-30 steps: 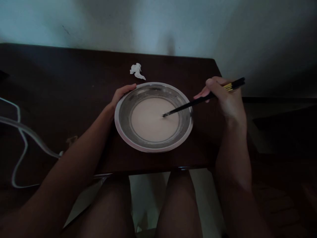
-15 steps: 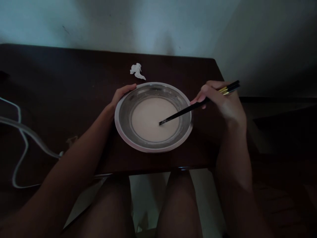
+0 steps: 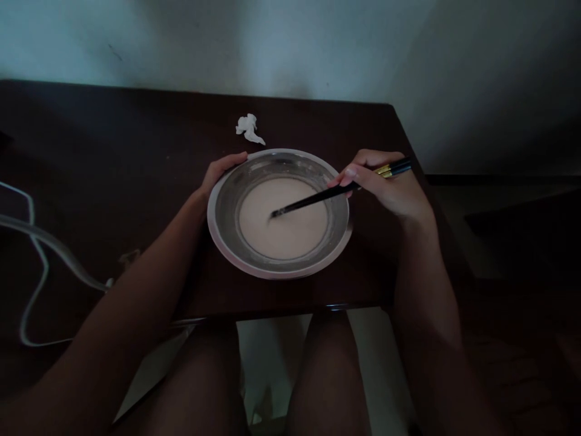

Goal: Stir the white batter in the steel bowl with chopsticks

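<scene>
A wide metal bowl stands on the dark table, holding a pale, milky liquid. My left hand grips the bowl's left rim, with its lower fingers hidden behind the wall. In my right hand is a pair of black chopsticks with gold bands near the top. They slant down over the right rim, and their wet tips are at the liquid's surface, left of its middle.
Crumpled white tissue lies behind the bowl on the table. White cables run across the left side. The wall borders the back edge, and my legs are below the front edge.
My right hand has moved left with the chopsticks, and their tips have shifted left and slightly back across the liquid. My left hand keeps its hold on the bowl.
</scene>
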The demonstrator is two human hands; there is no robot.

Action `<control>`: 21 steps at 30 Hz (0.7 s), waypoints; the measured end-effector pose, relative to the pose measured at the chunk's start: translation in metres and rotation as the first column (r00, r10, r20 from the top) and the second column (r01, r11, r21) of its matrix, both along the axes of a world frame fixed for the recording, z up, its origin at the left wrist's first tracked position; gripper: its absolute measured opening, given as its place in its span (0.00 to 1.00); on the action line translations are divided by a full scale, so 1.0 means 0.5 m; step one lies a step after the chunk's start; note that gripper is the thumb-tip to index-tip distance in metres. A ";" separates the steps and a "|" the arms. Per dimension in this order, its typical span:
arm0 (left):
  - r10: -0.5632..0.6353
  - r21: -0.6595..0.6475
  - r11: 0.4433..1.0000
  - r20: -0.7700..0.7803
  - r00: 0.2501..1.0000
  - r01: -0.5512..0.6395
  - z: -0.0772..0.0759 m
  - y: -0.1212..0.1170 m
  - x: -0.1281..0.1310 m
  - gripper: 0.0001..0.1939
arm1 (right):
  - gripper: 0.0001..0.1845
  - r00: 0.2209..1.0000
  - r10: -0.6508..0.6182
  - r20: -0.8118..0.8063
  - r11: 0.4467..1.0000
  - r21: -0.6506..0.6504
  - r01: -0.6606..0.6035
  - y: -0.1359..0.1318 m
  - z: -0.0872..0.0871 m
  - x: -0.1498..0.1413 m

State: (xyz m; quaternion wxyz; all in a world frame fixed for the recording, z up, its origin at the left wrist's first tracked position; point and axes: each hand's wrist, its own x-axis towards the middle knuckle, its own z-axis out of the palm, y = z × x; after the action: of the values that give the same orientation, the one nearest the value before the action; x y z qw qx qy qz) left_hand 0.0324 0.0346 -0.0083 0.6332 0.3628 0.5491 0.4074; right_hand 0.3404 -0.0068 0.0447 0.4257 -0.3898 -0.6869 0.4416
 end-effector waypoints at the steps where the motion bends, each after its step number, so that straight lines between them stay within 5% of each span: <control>1: 0.016 -0.013 1.000 0.005 1.000 -0.016 0.001 -0.001 0.001 0.15 | 0.18 0.999 -0.034 -0.009 0.999 0.014 0.034 0.001 -0.001 0.001; 5: 0.032 -0.024 0.999 -0.014 0.999 -0.033 0.005 0.000 0.001 0.12 | 0.20 0.985 -0.168 -0.050 0.985 0.040 0.170 -0.003 0.003 0.020; 11: 0.000 -0.010 1.000 -0.020 1.000 -0.001 0.004 -0.003 0.001 0.15 | 0.18 1.000 0.019 -0.012 1.000 -0.023 -0.020 -0.003 0.000 -0.001; 17: 0.017 -0.006 1.000 -0.010 1.000 -0.017 -0.003 0.001 -0.001 0.13 | 0.20 0.982 -0.172 -0.082 0.981 0.072 0.178 -0.001 0.003 0.016; 21: 0.003 0.015 1.000 -0.009 1.000 -0.003 0.000 -0.004 0.002 0.14 | 0.18 0.999 0.000 -0.039 1.000 -0.011 -0.001 -0.005 0.000 0.006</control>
State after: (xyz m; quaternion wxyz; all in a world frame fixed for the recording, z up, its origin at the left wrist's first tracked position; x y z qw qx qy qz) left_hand 0.0332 0.0325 -0.0083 0.6273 0.3684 0.5495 0.4109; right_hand 0.3435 -0.0091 0.0448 0.4366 -0.3833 -0.6763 0.4528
